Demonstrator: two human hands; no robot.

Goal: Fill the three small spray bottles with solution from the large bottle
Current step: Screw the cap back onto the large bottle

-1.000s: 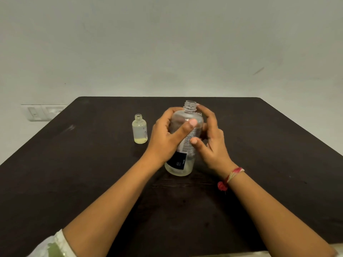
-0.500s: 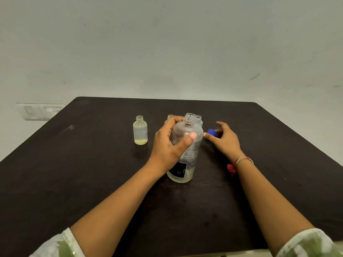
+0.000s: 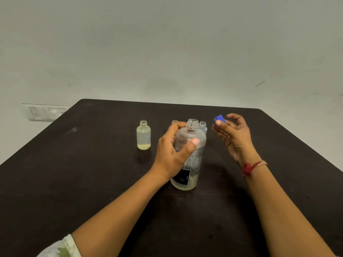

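Note:
The large clear bottle (image 3: pixel 191 145) stands uncapped on the dark table (image 3: pixel 92 173), with a little pale liquid at its bottom. My left hand (image 3: pixel 172 153) grips it around the middle. My right hand (image 3: pixel 232 134) is raised to the bottle's right and pinches a small blue cap (image 3: pixel 220 118) between thumb and fingertips. One small open bottle (image 3: pixel 143 135) stands alone to the left with a thin layer of yellowish liquid. Two more small open bottles sit behind the large one: one (image 3: pixel 203 127) shows at its right shoulder, the other's neck (image 3: pixel 174 122) peeks over my left hand.
A white switch plate (image 3: pixel 45 112) is on the wall beyond the table's far left corner. The table's far edge runs just behind the bottles, and its right edge slopes down at the right.
My right hand left the large bottle, reached to the table behind it for the blue cap, and has now lifted the cap. The left hand kept its grip.

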